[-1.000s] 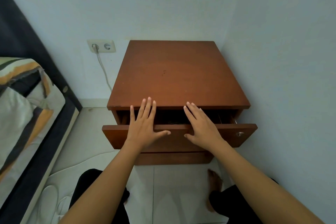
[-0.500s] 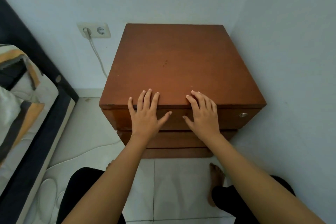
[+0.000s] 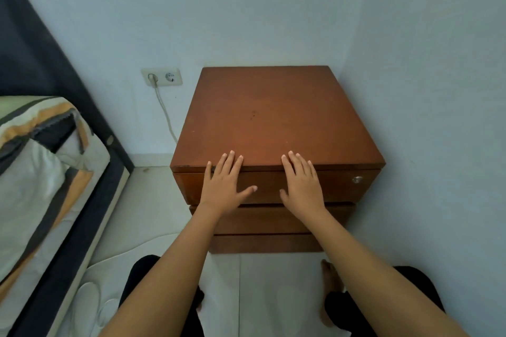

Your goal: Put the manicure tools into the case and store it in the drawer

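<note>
A brown wooden nightstand (image 3: 273,112) stands in the room's corner. Its top drawer (image 3: 268,186) sits flush with the front, shut, with a small metal lock (image 3: 357,179) at its right end. My left hand (image 3: 226,186) lies flat on the drawer front, fingers spread and tips over the top edge. My right hand (image 3: 302,185) rests flat beside it in the same way. Neither hand holds anything. No manicure case or tools show; the nightstand top is bare.
A second drawer (image 3: 271,217) lies below the top one. A bed with a striped cover (image 3: 41,172) stands at the left. A wall socket (image 3: 162,77) with a plugged white cable (image 3: 165,115) is left of the nightstand. My knees and a bare foot (image 3: 330,279) rest on the tiled floor.
The top drawer was open a second ago; both hands pushed it in and it is now shut. The hands stay flat on its front.
</note>
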The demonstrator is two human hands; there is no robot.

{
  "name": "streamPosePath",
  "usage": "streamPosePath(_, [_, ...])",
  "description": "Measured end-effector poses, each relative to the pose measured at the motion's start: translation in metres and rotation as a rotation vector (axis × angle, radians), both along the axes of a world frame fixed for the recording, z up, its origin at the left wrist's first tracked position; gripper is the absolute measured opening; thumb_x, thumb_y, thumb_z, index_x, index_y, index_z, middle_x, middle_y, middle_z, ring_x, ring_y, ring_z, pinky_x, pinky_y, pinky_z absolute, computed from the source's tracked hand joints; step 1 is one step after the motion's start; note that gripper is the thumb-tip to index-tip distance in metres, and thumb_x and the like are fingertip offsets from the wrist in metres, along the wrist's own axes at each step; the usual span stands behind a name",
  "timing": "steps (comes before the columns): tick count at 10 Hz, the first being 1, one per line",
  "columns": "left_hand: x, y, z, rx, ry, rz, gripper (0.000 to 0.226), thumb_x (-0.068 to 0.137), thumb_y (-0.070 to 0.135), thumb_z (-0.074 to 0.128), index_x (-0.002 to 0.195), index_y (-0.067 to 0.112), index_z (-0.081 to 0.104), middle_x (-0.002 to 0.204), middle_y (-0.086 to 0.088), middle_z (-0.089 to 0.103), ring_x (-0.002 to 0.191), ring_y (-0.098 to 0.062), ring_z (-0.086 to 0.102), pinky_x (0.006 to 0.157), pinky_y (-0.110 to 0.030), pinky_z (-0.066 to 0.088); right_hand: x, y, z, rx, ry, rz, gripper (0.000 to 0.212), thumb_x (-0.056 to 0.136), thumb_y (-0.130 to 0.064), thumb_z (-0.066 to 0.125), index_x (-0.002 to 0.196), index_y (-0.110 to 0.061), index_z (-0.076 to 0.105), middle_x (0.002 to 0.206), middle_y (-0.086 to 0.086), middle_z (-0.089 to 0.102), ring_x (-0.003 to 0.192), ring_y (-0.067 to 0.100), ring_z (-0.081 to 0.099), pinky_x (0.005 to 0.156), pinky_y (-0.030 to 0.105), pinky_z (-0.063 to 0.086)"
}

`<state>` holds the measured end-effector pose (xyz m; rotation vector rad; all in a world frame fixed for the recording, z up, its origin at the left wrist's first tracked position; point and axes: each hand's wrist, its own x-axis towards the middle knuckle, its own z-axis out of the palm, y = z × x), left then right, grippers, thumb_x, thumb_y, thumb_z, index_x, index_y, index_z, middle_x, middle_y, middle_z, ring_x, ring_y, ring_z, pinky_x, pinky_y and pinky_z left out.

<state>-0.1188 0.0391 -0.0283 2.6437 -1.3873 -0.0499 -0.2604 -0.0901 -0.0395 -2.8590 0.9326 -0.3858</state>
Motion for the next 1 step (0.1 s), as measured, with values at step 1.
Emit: streamPosePath(1, [-0.0213,0.0229,-0.0031,-0.038,0.093,0.018,0.080,0.088,0.061,0.039,0.150,0.024,0.005,0.159,0.002,-0.007,0.145,-0.015,-0.011,0.116,-0.042,-0.001,-0.0231,0.0227,-0.0140,0.060,-0.040,-0.001,0.078,0.087,-0.023,0.058,0.149,-0.013,0.011,0.160,0.005,0.005,0.148,0.023,0.007,0.118,0.037,0.011])
